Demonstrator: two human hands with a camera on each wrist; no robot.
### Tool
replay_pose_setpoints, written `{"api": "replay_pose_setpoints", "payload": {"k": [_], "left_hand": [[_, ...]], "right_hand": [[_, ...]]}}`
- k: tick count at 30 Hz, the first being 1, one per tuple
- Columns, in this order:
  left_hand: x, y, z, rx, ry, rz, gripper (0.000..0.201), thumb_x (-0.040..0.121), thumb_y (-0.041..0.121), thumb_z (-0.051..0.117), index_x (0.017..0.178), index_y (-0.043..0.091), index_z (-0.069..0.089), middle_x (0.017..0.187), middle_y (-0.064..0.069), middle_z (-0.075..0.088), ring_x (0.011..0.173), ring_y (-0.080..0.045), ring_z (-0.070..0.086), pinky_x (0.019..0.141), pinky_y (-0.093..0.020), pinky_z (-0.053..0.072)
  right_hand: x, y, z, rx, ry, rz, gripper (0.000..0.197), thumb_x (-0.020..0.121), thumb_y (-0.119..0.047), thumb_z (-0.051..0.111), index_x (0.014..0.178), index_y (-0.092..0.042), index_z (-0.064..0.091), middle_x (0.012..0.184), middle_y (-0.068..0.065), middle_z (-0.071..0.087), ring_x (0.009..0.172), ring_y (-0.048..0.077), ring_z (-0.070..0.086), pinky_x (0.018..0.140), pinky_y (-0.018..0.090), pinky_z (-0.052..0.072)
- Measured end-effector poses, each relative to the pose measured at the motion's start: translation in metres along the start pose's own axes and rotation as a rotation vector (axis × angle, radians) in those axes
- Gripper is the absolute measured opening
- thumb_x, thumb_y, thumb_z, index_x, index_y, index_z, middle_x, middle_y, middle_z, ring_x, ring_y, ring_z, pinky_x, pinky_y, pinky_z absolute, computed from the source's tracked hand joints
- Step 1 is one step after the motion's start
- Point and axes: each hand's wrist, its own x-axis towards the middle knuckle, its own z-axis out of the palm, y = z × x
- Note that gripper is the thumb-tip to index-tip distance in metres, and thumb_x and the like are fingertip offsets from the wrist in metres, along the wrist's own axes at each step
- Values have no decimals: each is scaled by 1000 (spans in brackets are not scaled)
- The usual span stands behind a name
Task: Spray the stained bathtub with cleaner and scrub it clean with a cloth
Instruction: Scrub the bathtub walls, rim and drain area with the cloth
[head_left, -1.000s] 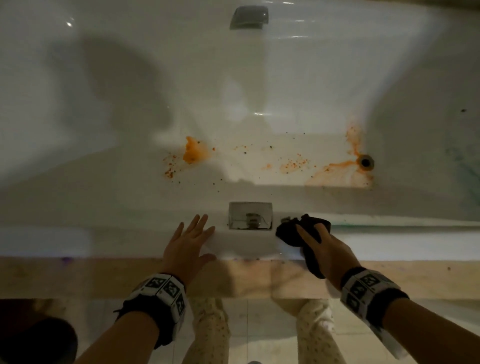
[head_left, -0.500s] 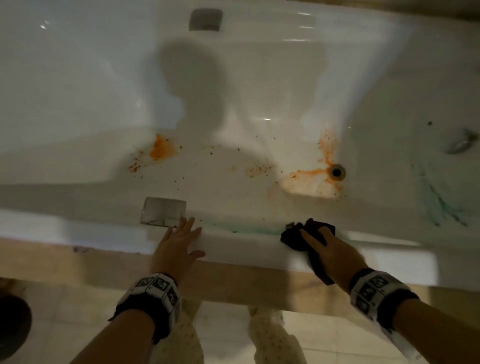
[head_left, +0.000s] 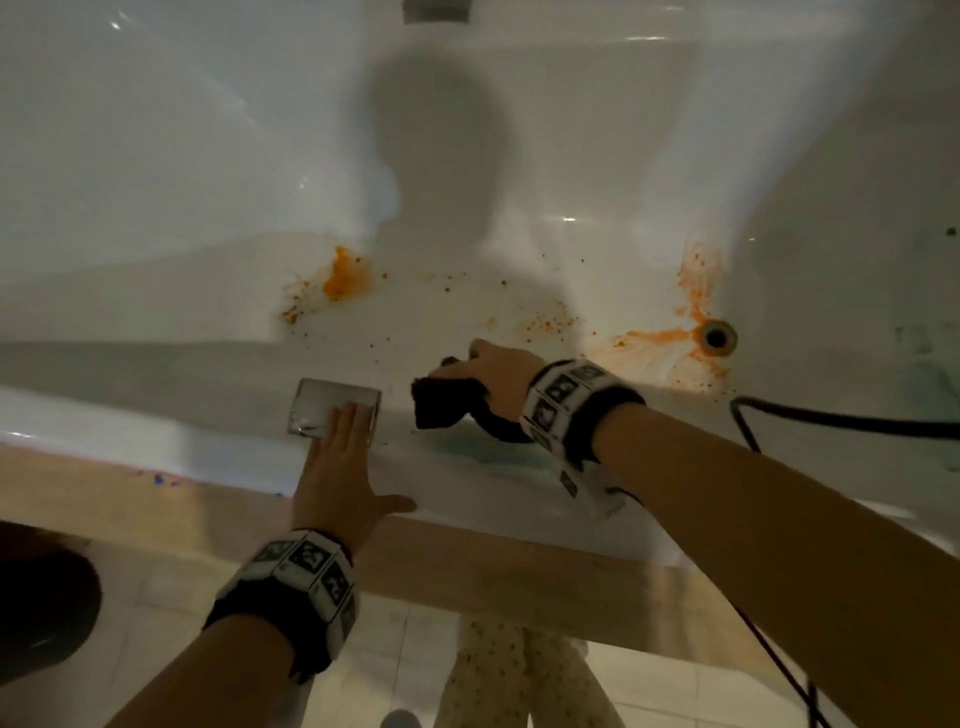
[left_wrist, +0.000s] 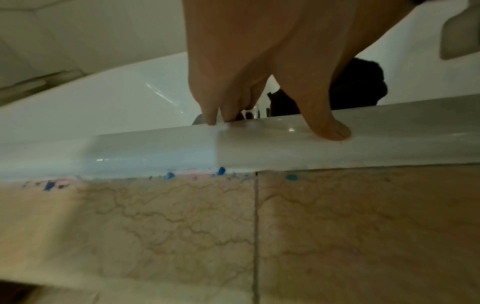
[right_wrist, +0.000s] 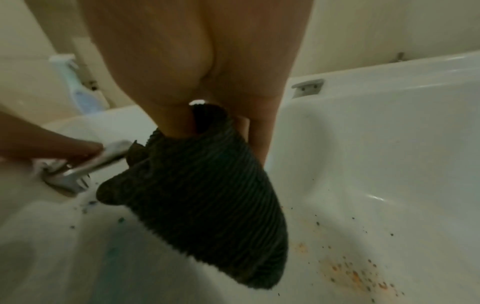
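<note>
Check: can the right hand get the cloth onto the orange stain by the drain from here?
Probably yes. The right hand already holds the cloth inside the tub, and bare floor lies between it and the stain beside the drain.

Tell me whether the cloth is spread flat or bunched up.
Bunched up: the dark cloth hangs crumpled from the right hand, gripped above the bathtub floor.

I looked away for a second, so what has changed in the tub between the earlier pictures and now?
The right hand, gripping the dark cloth as before, left the near rim and reached down into the bathtub, toward the orange stains. The left hand stayed flat on the rim, its fingers now over the metal plate. The stains are unscrubbed, as earlier.
</note>
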Motion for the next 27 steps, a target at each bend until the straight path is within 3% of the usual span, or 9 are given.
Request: {"api": "replay_pose_setpoints", "payload": {"k": [4, 8, 9, 12, 14, 18, 21, 24, 27], "left_hand": [[5, -6, -2, -7, -68, -13, 110, 75, 46, 72, 151, 15, -2, 158, 0, -9, 147, -13, -2, 120, -33, 1], [10, -11, 1, 10, -73, -2, 112, 74, 48, 72, 151, 15, -2, 158, -1, -9, 147, -13, -4, 119, -34, 0], [11, -11, 1, 23, -77, -3, 112, 73, 49, 72, 151, 15, -2, 158, -1, -9, 147, -13, -3, 119, -34, 1], [13, -9, -1, 43, -104, -7, 114, 73, 50, 71, 151, 15, -3, 158, -2, -10, 147, -14, -4, 119, -35, 1], [14, -9, -1, 48, -108, -10, 115, 73, 51, 71, 151, 15, -5, 158, -2, -12, 147, -15, -4, 119, -35, 1], [13, -7, -3, 38, -106, -14, 116, 72, 52, 71, 150, 14, -6, 158, -1, -13, 147, -14, -6, 119, -35, 0], [13, -7, -3, 23, -108, -15, 117, 71, 53, 71, 151, 13, -6, 158, -2, -13, 147, -15, -6, 120, -36, 0], [13, -8, -2, 40, -103, -11, 119, 70, 54, 71, 150, 12, -6, 158, -3, -13, 147, -16, -7, 120, -36, 0], [14, -8, -1, 52, -102, 1, 119, 70, 55, 71, 150, 12, -6, 158, -4, -13, 147, -16, -7, 120, -36, 0]], "right_hand": [[50, -25, 3, -162, -30, -16, 45, 100, -24, 41, 142, -37, 33, 151, 7, 22, 129, 37, 37, 102, 45, 38], [66, -38, 27, -72, -50, -68, 35, 96, -32, 50, 128, -19, 45, 127, 9, 50, 110, 32, 53, 76, 33, 42], [67, -40, 30, -78, -76, -87, 37, 95, -32, 50, 129, -18, 46, 125, 7, 50, 107, 31, 54, 76, 33, 42], [61, -37, 34, -40, -165, -99, 50, 94, -37, 48, 140, -19, 40, 142, 5, 41, 119, 29, 46, 95, 34, 40], [52, -28, 27, -80, -196, -134, 46, 94, -31, 49, 139, -21, 42, 144, 3, 39, 124, 28, 43, 103, 33, 37], [18, 9, 17, -183, -249, -182, 38, 92, -10, 51, 126, -25, 58, 137, 0, 43, 122, 25, 44, 104, 31, 34], [-9, 37, 11, -233, -372, -74, 32, 89, -6, 51, 115, -20, 64, 138, 0, 44, 124, 25, 44, 105, 29, 31], [-17, 49, -7, -280, -518, 12, 36, 87, 2, 47, 108, -16, 69, 128, 2, 53, 117, 24, 49, 103, 31, 38], [0, 44, -26, -153, -288, 47, 40, 86, 1, 45, 106, -24, 69, 113, -3, 56, 111, 23, 51, 104, 39, 39]]}}
